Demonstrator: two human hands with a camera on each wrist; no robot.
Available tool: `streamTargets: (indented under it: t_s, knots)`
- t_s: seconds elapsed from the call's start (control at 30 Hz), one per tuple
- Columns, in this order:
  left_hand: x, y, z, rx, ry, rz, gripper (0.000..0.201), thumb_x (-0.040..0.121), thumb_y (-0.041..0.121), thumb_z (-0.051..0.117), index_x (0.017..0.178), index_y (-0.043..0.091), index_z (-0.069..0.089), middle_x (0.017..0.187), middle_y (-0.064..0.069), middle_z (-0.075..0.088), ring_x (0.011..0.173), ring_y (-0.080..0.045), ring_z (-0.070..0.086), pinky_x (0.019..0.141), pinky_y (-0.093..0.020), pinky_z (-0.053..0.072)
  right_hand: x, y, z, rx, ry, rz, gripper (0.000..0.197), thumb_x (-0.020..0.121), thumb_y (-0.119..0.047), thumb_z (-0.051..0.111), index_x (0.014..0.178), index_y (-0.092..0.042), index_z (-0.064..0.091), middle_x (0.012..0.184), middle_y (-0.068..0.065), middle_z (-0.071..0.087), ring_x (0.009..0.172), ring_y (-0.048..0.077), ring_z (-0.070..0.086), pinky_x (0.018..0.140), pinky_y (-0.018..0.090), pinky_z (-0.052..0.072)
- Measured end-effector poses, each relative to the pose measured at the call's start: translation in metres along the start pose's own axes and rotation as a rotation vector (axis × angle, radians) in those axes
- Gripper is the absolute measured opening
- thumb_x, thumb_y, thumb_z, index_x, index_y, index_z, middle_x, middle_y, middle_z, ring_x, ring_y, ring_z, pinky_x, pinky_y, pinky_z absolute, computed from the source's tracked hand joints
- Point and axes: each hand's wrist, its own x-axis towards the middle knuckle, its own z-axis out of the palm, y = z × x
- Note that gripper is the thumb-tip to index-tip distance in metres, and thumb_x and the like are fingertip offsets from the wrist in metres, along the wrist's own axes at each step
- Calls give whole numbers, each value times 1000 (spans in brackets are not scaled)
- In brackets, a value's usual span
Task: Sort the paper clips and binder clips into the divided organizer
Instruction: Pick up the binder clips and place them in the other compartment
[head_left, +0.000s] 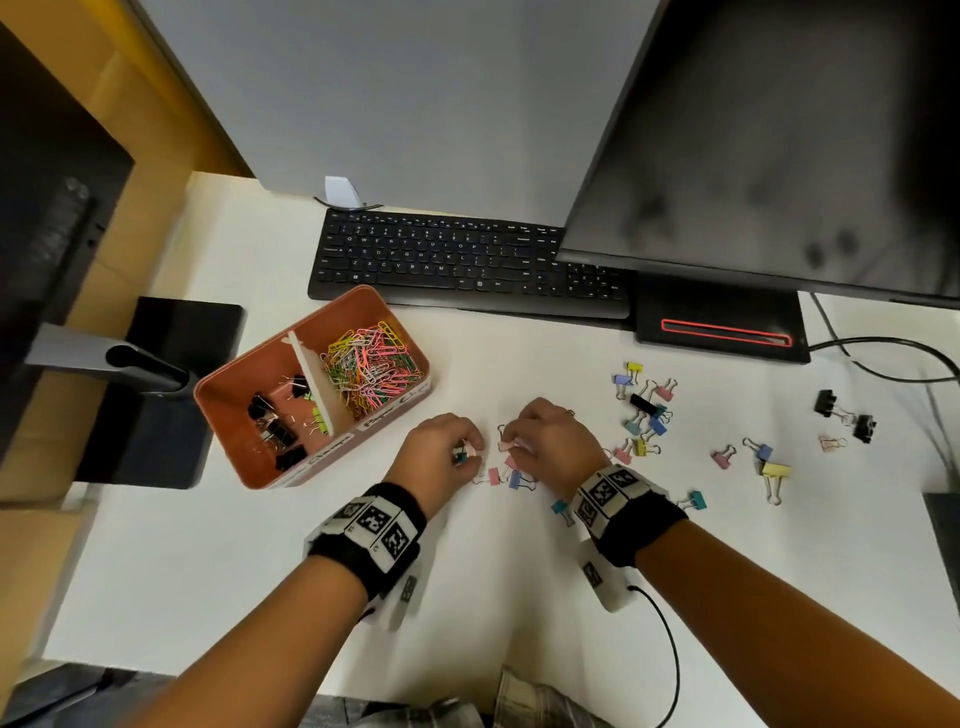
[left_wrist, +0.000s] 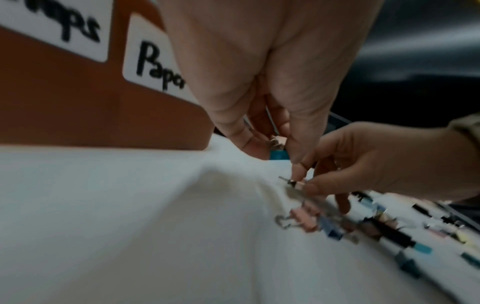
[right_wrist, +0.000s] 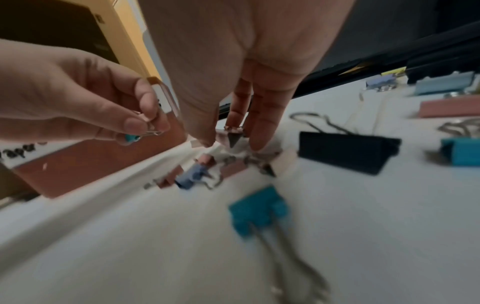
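Note:
The orange divided organizer (head_left: 332, 451) stands left of centre; black binder clips (head_left: 272, 426) fill its left compartment and coloured paper clips (head_left: 369, 364) its right one. Just right of it, my left hand (head_left: 465, 454) pinches a small teal binder clip (left_wrist: 279, 154) by thumb and fingers, a little above the table. My right hand (head_left: 511, 441) pinches a pale pink binder clip (right_wrist: 231, 136) over a small heap of pink and blue clips (head_left: 506, 475). More loose binder clips (head_left: 644, 410) lie scattered to the right, among them a yellow one (head_left: 775, 470) and two black ones (head_left: 844, 413).
A black keyboard (head_left: 467, 260) lies behind the hands, and a dark monitor (head_left: 779, 145) on its base (head_left: 722, 322) stands at the back right with a cable (head_left: 883, 353). A black stand (head_left: 156, 395) sits left of the organizer. A teal clip (head_left: 561, 506) lies by my right wrist.

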Motion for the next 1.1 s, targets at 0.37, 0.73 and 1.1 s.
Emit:
streamTargets:
  t_s: [0.37,0.73,1.1]
  knots:
    - [-58,-24,-144,-55,449,-182,16,81,6,66,85,21,64,87,3,67,78,-10,62,71,-16,47,24,-149,-11,130,191,-453,14,80,-22,65,94,-22,67,103,-2,56,96,20,53,77,35,49]
    - [-66,-6,-154,-64,377,-48,20,87,8,57,99,22,64,100,7,66,89,-5,63,80,-18,50,-4,-136,-4,47,239,-326,35,80,-29,67,114,-25,59,121,4,52,108,22,50,94,36,40]
    - [-18,5,14,110,-252,24,65,79,18,68,135,31,38,135,2,34,118,-17,42,100,-20,33,-85,25,-9,-62,68,308,80,69,-39,77,137,-35,35,144,6,27,129,29,34,104,43,40]
